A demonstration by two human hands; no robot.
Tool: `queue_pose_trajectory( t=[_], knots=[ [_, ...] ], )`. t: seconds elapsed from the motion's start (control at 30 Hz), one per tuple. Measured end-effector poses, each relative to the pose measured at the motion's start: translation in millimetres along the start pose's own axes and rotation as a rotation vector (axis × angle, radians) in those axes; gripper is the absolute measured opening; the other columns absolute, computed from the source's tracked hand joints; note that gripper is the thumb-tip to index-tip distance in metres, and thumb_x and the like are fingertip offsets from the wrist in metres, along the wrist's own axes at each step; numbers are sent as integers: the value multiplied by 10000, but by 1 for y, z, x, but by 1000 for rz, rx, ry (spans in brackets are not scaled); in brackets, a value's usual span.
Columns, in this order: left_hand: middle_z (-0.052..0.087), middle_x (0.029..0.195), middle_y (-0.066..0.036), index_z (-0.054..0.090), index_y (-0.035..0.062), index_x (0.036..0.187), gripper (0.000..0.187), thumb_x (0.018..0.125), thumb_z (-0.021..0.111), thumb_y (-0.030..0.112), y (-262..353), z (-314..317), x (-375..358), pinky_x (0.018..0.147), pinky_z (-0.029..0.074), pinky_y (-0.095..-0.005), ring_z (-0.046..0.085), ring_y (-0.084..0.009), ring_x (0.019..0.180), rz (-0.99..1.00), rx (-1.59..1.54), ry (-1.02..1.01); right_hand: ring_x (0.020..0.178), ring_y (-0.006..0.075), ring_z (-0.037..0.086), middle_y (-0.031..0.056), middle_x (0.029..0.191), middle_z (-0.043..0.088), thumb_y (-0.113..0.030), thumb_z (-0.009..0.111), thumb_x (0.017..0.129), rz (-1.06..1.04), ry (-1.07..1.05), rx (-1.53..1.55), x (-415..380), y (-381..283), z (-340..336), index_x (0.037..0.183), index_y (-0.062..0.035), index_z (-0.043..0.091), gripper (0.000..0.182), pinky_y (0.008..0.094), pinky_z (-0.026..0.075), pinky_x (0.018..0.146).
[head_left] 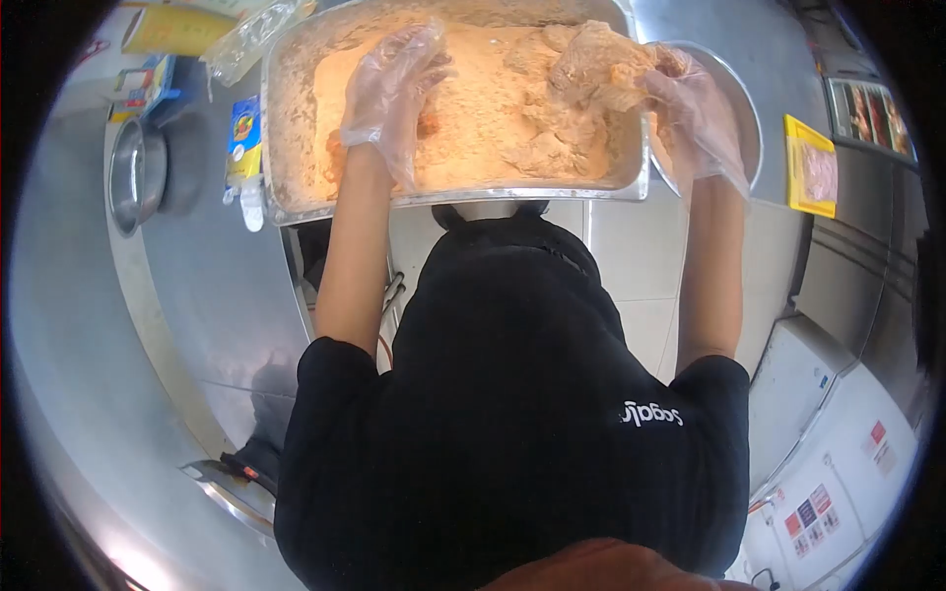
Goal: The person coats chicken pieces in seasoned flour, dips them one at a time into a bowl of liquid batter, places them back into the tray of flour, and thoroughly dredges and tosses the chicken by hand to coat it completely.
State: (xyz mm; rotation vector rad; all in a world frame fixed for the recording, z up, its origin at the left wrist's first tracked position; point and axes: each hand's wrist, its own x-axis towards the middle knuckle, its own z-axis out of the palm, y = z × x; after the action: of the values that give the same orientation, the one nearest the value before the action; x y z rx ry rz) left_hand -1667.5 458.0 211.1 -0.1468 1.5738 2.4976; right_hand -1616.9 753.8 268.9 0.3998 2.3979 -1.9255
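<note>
A large metal tray (pixel 463 200) holds orange-tinted flour (pixel 473 108), with clumpy coated pieces (pixel 567 148) on its right side. My left hand (pixel 389 98), in a clear plastic glove, is over the left part of the flour, fingers loosely curved and apart. Just beneath and beside it show darker orange bits (pixel 429 123). My right hand (pixel 695 113), also gloved, grips a flour-coated chicken piece (pixel 601 71) above the tray's right rim. That piece looks thick and craggy with coating. Under my right hand is a round metal bowl (pixel 744 94), partly covered by it.
On the left counter are an empty-looking metal bowl (pixel 138 177), a blue and yellow packet (pixel 244 138), a clear plastic bag (pixel 251 44) and a yellow roll-shaped item (pixel 172 30). A yellow tray (pixel 796 163) with pinkish contents sits right. A white appliance (pixel 838 443) stands lower right.
</note>
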Motion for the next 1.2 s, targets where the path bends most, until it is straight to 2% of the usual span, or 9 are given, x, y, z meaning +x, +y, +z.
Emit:
queue_pose_trajectory(
  t=[0.2,0.33,0.43,0.53,0.6,0.73,0.9,1.13,1.2],
  knots=[
    [659,1117,-138,534,-6,1212,437,873,744,173,16,-45,-10,849,544,-373,662,-251,972,135,-80,137,682,198,629,115,787,679,-118,650,840,-432,-97,-705,29,-7,77,966,-8,703,176,334,513,680],
    [661,1102,-138,546,-6,1197,405,873,739,143,27,-43,-29,807,568,-356,669,-227,944,172,-69,242,749,298,682,168,771,676,-86,545,890,-766,-352,-1339,84,123,172,876,-25,678,148,397,559,693],
    [664,1102,-138,565,0,1178,360,878,728,117,25,-54,-31,767,580,-340,674,-208,923,178,-69,272,719,312,679,170,731,655,-103,545,883,-1033,-366,-805,68,143,182,775,-42,639,156,417,566,679],
    [665,1111,-137,585,6,1151,316,885,719,110,19,-71,-40,732,584,-342,677,-201,911,150,-54,322,742,308,678,178,765,666,-99,553,872,-631,-569,-1386,67,99,179,759,-42,634,151,420,551,684],
    [661,1128,-132,583,6,1166,319,898,709,123,17,-78,-46,754,577,-342,671,-204,937,132,-33,357,774,203,642,105,777,654,-117,617,892,-451,-508,-1037,73,71,147,864,-33,656,97,353,523,697],
    [661,1135,-127,582,-1,1190,328,920,694,149,16,-86,-50,790,565,-332,670,-208,952,75,16,323,825,215,642,126,907,691,-192,615,913,-36,-236,-798,65,-6,94,1062,2,691,256,375,499,770],
    [684,1077,-122,617,-2,1121,273,909,705,146,4,-64,-30,749,564,-313,684,-182,885,42,91,197,818,206,627,154,973,692,-227,645,901,6,-187,-561,32,-29,82,1139,11,666,337,380,507,765],
    [714,1026,-105,643,-14,1068,293,901,722,214,-14,-45,-4,734,556,-261,686,-149,906,32,257,2,776,100,587,24,856,668,-205,701,876,-143,-280,-583,63,-16,22,1008,-11,698,235,260,476,703],
    [713,1041,-111,643,-23,1077,303,903,719,214,-16,-41,-1,753,557,-261,684,-149,925,18,316,-14,789,99,585,18,896,669,-226,716,869,-143,-308,-325,65,-15,-7,1032,-10,686,272,249,475,714]
  ],
)
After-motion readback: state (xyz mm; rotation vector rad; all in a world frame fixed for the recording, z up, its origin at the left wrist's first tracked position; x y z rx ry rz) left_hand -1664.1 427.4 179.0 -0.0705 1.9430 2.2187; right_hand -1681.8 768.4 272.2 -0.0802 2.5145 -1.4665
